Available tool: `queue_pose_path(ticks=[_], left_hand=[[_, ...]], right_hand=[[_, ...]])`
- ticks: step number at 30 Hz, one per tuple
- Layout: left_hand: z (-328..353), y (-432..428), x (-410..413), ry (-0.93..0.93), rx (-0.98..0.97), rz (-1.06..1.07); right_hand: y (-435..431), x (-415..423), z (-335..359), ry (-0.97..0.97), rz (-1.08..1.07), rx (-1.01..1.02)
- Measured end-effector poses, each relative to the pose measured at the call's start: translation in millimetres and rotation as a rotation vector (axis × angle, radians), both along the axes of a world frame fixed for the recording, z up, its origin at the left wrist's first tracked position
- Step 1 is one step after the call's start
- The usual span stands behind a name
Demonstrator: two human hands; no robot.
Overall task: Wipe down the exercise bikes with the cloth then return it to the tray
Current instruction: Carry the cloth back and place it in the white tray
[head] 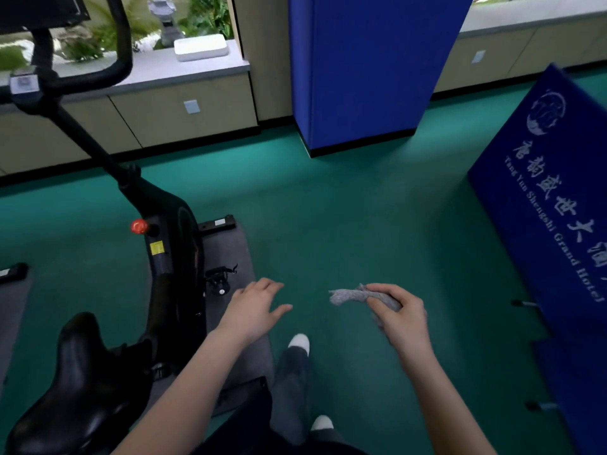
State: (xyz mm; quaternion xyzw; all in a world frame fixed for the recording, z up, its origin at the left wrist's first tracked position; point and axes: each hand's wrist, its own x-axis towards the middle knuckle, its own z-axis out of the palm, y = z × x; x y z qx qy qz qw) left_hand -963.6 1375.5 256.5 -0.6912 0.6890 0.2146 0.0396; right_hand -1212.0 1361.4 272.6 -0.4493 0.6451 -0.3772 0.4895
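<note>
left hand (253,310) spread, right hand (399,318) gripping cloth (345,295)

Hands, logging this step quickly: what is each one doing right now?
Left hand: open, fingers spread, holding nothing.
Right hand: closed around the grey cloth, which sticks out toward the left hand.

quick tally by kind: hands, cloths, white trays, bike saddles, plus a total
hands: 2, left hand and right hand
grey cloth: 1
white tray: 1
bike saddle: 1
total: 5
</note>
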Motion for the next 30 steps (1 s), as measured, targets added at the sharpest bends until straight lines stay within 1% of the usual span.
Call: queue_pose_path(ticks=[4, 8, 13, 17, 20, 23, 27, 30], left_hand=[[-10, -55, 20, 0.014, -0.008, 0.069], [-17, -123, 53, 0.036, -0.010, 0.151], [-6, -216, 100, 0.076, -0.012, 0.220], [9, -280, 128, 0.060, -0.053, 0.259], [15, -315, 141, 0.063, -0.078, 0.300], [14, -350, 149, 0.055, -0.043, 0.340], [12, -408, 154, 0.074, -0.047, 0.403], [19, -457, 150, 0.072, -0.066, 0.458]], right_hand=[[-69, 20, 3, 0.026, 0.066, -0.033], [-155, 59, 6, 0.063, 0.140, -0.060], [-256, 112, 18, 0.114, 0.285, -0.086], [-324, 144, 22, 0.122, 0.337, -0.113], [-369, 162, 21, 0.107, 0.356, -0.110], [-415, 177, 15, 0.105, 0.380, -0.097], [-484, 186, 10, 0.043, 0.429, -0.026], [-541, 184, 13, -0.002, 0.479, -0.028]])
